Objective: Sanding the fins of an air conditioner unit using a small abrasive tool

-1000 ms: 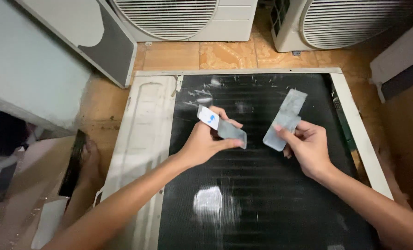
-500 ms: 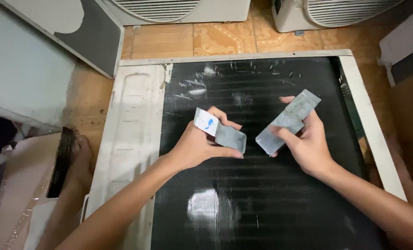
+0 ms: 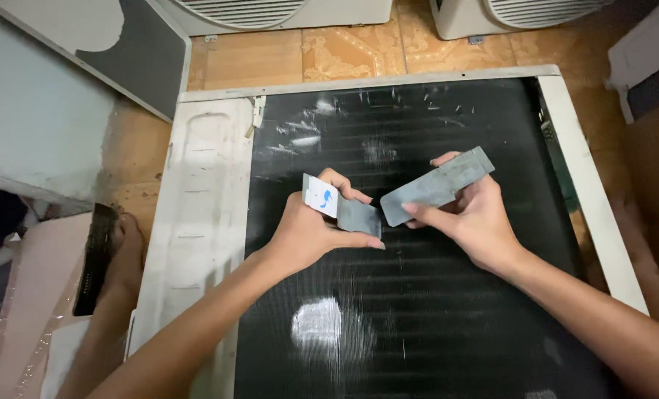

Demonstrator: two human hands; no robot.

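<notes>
The left hand (image 3: 311, 229) grips a short flat grey metal strip with a white-and-blue sticker on its outer end (image 3: 340, 207), thumb along the near edge and fingers curled over the top. This strip's long axis runs from about ten o'clock down to four o'clock, with the stickered end pointing to ten o'clock and the bare grey end toward the middle of the view.

The right hand (image 3: 477, 222) holds a longer flat grey metal strip (image 3: 436, 185), pinched between thumb and fingers around its middle. Its long axis runs from two o'clock to eight o'clock; the upper end points to two o'clock past the fingertips, and the lower, rounded end points to eight o'clock. The inner ends of the two strips lie just beside each other, and whether they touch cannot be told.

Both hands hover over the black finned coil face of a white-framed air conditioner unit lying flat on the floor (image 3: 196, 222). The fins bear pale scuffs and a bright reflection at six o'clock. At twelve o'clock, on the brown tiled floor (image 3: 270, 59), stand two more white outdoor units with round fan grilles (image 3: 285, 11).
</notes>
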